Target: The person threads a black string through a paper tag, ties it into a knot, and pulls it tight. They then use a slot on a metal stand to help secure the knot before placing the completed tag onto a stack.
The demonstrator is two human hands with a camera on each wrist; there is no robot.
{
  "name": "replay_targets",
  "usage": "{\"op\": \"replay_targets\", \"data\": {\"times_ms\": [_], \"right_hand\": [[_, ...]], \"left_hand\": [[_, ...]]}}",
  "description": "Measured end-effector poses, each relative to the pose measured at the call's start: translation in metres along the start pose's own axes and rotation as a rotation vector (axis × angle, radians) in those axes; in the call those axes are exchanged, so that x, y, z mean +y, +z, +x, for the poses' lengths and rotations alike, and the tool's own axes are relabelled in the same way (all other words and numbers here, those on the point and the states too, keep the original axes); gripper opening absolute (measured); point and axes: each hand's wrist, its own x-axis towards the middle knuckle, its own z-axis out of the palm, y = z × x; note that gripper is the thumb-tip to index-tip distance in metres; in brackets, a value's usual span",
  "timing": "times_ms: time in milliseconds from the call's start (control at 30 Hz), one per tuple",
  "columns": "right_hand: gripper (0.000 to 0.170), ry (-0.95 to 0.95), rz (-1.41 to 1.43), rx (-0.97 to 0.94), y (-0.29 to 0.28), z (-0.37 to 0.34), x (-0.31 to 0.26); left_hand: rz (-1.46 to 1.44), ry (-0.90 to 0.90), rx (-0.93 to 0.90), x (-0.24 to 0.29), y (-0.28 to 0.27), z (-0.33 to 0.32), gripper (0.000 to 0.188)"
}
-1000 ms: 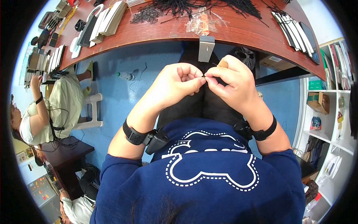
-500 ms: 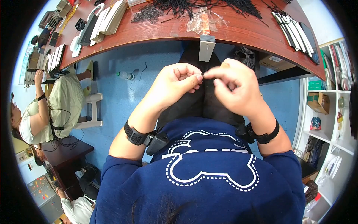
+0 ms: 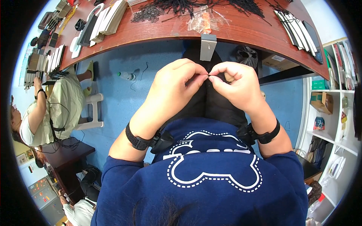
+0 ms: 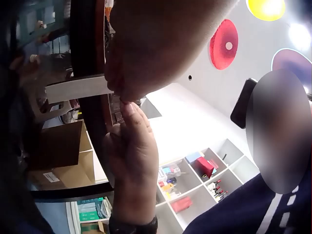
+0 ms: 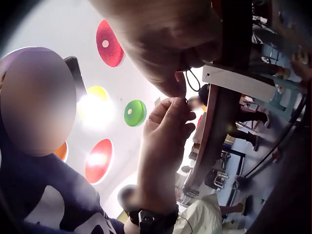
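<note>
Over the lap, my left hand [image 3: 171, 86] and right hand [image 3: 241, 86] meet fingertip to fingertip. Between them is a thin black cord [image 5: 193, 80], which makes a small loop beside the right fingers in the right wrist view. The left hand pinches it between thumb and forefinger. From the other side, the right thumb and forefinger pinch it too, the remaining fingers curled. Most of the cord is hidden by the fingers. Just beyond the hands, a grey metal block [image 3: 207, 48] projects from the table edge.
On the red-brown table [image 3: 162, 35] lie a heap of black cords [image 3: 247, 6], a pile of small dark pieces [image 3: 148, 14], a clear plastic bag [image 3: 201, 22] and stacks of cards [image 3: 112, 18]. White shelves [image 3: 332, 128] stand at right. Another person [image 3: 34, 122] sits at left.
The right hand drew its thumb away with the forefinger extended, then came back to a pinch against the left fingertips. The left hand has turned, its back now facing up more.
</note>
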Motion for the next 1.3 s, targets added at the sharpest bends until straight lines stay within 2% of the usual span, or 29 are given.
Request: {"op": "replay_targets", "data": {"times_ms": [67,167,233,333,400,433,500,567,633,767,833,867,933,1133,1300], "right_hand": [[0.009,0.023,-0.082,-0.004,0.002,-0.001,-0.005],[0.008,-0.090,-0.135,0.107,0.010,-0.001,-0.004],[0.009,-0.262,0.008,0.262,0.019,0.001,0.008],[0.011,-0.245,0.066,0.278,0.017,0.001,0.009],[0.011,-0.251,0.105,0.264,0.016,0.001,0.011],[0.011,-0.257,0.143,0.252,0.016,0.001,0.012],[0.011,-0.224,0.156,0.212,0.016,-0.002,0.008],[0.010,-0.191,0.168,0.174,0.014,-0.002,0.005],[0.009,-0.325,-0.009,0.175,0.011,-0.001,0.003],[0.011,-0.326,-0.002,0.149,0.011,-0.002,0.000],[0.011,-0.275,0.017,0.144,0.011,-0.002,-0.003],[0.011,-0.275,0.017,0.144,0.012,-0.002,-0.002],[0.011,-0.270,0.170,0.198,0.016,-0.001,0.003],[0.011,-0.319,0.099,0.224,0.014,0.000,0.005],[0.012,-0.276,0.078,0.236,0.013,-0.001,0.008]], "left_hand": [[-0.003,-0.019,0.040,0.003,0.003,-0.002,0.009],[0.000,-0.019,0.119,0.005,0.005,-0.003,0.008],[0.007,0.001,0.158,0.006,0.006,-0.003,0.008],[-0.034,0.070,0.222,0.009,0.007,-0.005,0.006],[-0.128,-0.039,0.179,0.007,0.007,-0.009,0.007],[-0.128,-0.038,0.180,0.008,0.009,-0.009,0.007],[-0.571,-0.370,0.242,0.012,0.013,-0.008,0.008],[-0.551,-0.351,0.224,0.009,0.010,-0.008,0.012],[-0.329,-0.119,0.160,0.000,0.009,-0.007,0.016],[-0.382,-0.180,0.096,-0.009,0.011,-0.012,0.014],[-0.688,-0.296,0.082,-0.003,0.013,-0.012,0.009],[-0.688,-0.296,0.082,-0.001,0.013,-0.011,0.009],[-0.894,-0.368,0.067,0.002,0.013,-0.011,0.005],[-0.854,-0.350,0.064,-0.002,0.010,-0.009,0.007],[-0.876,-0.362,0.065,-0.004,0.008,-0.009,0.007]]}}
